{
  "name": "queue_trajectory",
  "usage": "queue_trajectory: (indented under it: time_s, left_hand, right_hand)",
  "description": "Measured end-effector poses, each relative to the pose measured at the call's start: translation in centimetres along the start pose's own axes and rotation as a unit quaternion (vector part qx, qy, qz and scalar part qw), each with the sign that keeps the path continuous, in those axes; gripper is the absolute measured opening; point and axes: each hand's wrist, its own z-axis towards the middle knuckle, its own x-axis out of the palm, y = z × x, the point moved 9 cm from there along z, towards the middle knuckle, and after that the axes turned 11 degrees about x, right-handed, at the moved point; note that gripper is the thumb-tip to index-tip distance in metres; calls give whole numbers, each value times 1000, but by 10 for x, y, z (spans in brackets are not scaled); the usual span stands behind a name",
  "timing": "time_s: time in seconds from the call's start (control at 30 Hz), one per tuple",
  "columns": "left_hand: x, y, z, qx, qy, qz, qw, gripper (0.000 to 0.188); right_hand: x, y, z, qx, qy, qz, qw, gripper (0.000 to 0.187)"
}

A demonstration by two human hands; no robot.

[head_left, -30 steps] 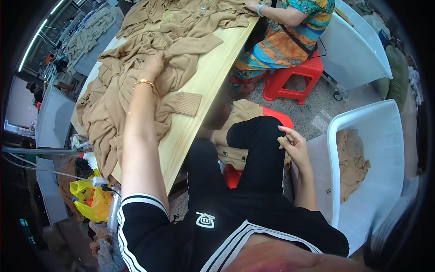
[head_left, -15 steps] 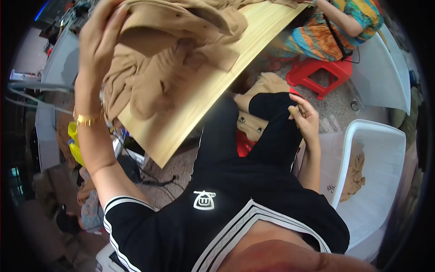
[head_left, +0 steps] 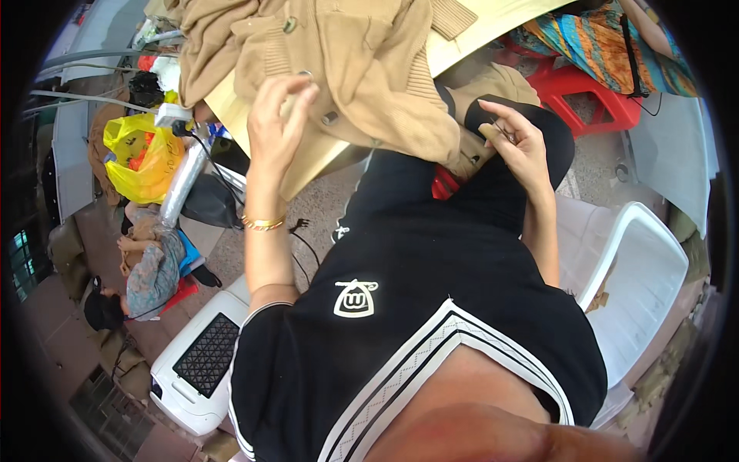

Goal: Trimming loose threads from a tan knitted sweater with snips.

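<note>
Hands [head_left: 279, 115] near tan cardigan [head_left: 381, 65], between yellow bag [head_left: 146, 181] and white bin [head_left: 643, 304]

pale wooden table [head_left: 504, 29] | tan buttoned knit cardigan [head_left: 350, 58] on it, overhanging edge

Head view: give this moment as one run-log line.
left hand: by cardigan, contact unclear; right hand: holding small dark item; cardigan: on table, overhanging edge; yellow bag: left of table
</note>
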Motion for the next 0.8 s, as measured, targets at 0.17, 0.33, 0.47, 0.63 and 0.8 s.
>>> queue_trajectory:
  time_s: [0.17,0.33,0.47,0.63,0.8]
  left_hand:
    - [-2,94,50,-129,-177,-5,976,40]
    - [23,163,98,-177,-156,-307,922,42]
    - [46,162,106,-280,-148,-292,903,48]
    - [38,166,120,-278,-40,-280,918,60]
    - [30,163,125,-239,-70,-207,946,51]
  right_hand:
    - [19,27,-1,-19,32,-27,999,53]
    - [12,27,-9,-26,5,-68,997,48]
    - [-4,4,-21,5,-20,-54,998,40]
    - [8,16,-19,-15,-4,-58,998,42]
    - [17,25,-22,-57,15,-56,997,43]
